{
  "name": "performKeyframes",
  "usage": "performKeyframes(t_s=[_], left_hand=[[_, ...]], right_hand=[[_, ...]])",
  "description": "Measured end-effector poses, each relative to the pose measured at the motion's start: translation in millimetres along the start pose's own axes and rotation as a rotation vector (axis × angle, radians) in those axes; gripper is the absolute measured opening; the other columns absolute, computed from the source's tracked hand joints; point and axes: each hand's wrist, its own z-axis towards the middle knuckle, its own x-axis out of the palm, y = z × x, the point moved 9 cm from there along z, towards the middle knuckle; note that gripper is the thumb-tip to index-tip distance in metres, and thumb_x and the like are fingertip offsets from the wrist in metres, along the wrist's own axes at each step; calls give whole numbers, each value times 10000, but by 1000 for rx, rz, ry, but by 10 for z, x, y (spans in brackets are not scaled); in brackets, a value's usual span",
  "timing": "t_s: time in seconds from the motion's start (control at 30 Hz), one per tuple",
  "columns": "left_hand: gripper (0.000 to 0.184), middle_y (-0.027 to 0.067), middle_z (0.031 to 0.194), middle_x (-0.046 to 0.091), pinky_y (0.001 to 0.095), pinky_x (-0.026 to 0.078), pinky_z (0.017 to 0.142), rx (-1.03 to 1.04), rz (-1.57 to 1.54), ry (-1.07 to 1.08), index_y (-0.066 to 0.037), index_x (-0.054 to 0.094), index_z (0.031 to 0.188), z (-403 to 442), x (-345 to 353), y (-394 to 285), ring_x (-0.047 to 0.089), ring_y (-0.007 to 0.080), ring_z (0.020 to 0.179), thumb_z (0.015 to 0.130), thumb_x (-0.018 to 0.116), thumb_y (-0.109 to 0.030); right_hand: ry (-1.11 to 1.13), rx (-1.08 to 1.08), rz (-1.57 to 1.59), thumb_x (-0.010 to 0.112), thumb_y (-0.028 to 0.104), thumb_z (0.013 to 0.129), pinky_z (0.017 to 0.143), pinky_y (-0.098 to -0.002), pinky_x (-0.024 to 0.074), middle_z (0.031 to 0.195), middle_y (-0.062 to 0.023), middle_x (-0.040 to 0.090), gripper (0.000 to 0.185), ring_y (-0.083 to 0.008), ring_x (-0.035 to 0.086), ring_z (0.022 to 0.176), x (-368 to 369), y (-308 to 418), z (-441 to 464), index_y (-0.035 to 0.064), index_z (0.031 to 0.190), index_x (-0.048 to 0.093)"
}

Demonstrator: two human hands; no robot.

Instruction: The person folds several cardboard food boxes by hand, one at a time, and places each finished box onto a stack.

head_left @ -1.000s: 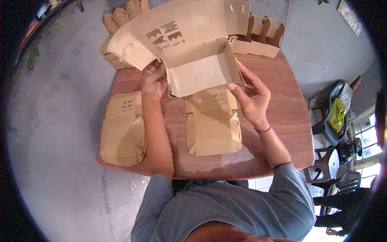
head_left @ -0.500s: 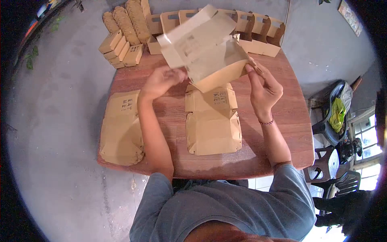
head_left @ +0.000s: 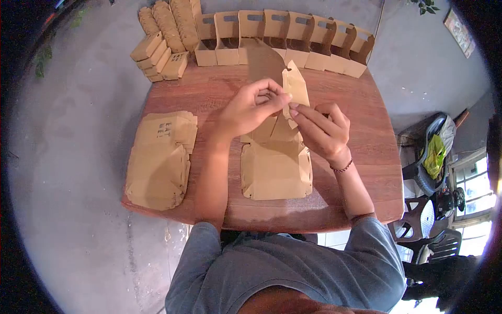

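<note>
A partly folded brown cardboard box (head_left: 296, 86) is held up over the middle of the table, turned so that a narrow side faces me. My left hand (head_left: 256, 107) pinches its near side with the thumb, the other fingers curled. Close by on the right, my right hand (head_left: 327, 128) grips the lower end of the same side between thumb and fingers. Below them lies a flat unfolded box blank (head_left: 277, 172), its upper part hidden by the hands and box. Another stack of flat blanks (head_left: 157, 162), printed "EAT ME!", lies by my left forearm.
Along the table's far edge stands a row of cardboard carriers (head_left: 274, 31) with handle holes. Folded boxes (head_left: 151, 55) are piled at the far left, beside stacked egg-carton-like trays (head_left: 170, 26). Plastic chairs (head_left: 418, 220) stand to the right of the wooden table (head_left: 366, 172).
The box has turned from showing its open inside to a narrow side and come lower. My left hand has moved right and up onto it; my right hand has shifted left and down.
</note>
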Motion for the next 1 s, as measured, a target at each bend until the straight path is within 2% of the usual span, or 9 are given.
performKeyframes(t_s=[0.13,0.2,0.37,0.47,0.53,0.73,0.83,0.9,1.0], left_hand=[[140,-7,969,615,223,474,806,0,-85,-2,-35,587,1010,-24,56,-29,576,52,899,974,653,-153],[131,-9,903,602,200,463,701,117,-172,-98,-14,580,999,-26,38,-104,569,39,817,965,657,-116],[89,-5,911,587,209,469,732,215,-109,-132,-10,554,1000,-62,119,-252,564,43,840,979,615,-71],[80,-3,916,578,231,479,754,248,-62,-132,-15,543,996,-80,162,-293,561,56,847,981,605,-64],[80,-2,915,572,243,485,766,250,-31,-125,-17,539,995,-94,197,-314,561,66,849,982,603,-64],[92,7,890,549,266,497,772,267,66,-154,-15,521,989,-137,246,-383,564,84,859,988,594,-71],[113,-22,905,541,215,447,764,222,89,-155,-45,530,1009,-137,230,-349,524,42,859,991,617,-116],[96,8,904,551,260,500,765,213,96,-165,-17,513,997,-151,215,-364,561,79,865,1000,582,-84],[95,8,915,558,262,497,772,243,10,-140,-25,507,1012,-137,208,-310,564,78,862,1005,574,-92]], right_hand=[[52,8,24,779,58,680,543,-249,472,1031,8,735,321,-160,530,677,9,1,28,102,996,747],[52,48,72,786,51,689,558,-261,475,1042,-5,724,315,-171,543,695,20,-40,54,97,998,742],[-24,218,204,803,30,720,622,-302,484,1022,-55,682,264,-211,583,755,5,-148,37,68,968,720],[-100,326,270,797,9,734,651,-328,485,952,-78,657,211,-232,596,768,-14,-201,7,46,916,698],[-128,478,322,781,-2,730,663,-338,489,926,-87,651,179,-251,604,783,-11,-267,-38,40,866,673],[-90,522,279,776,-5,722,675,-334,492,896,-87,649,183,-255,609,791,-16,-268,-61,35,849,651],[-80,511,283,792,2,727,682,-333,495,898,-86,657,183,-251,613,795,-48,-254,4,42,858,670],[-95,530,302,801,5,727,685,-333,497,900,-84,663,180,-246,616,800,-56,-272,15,48,862,690],[-128,528,321,817,12,727,689,-329,499,900,-77,672,176,-233,623,810,-79,-292,7,60,868,725]])
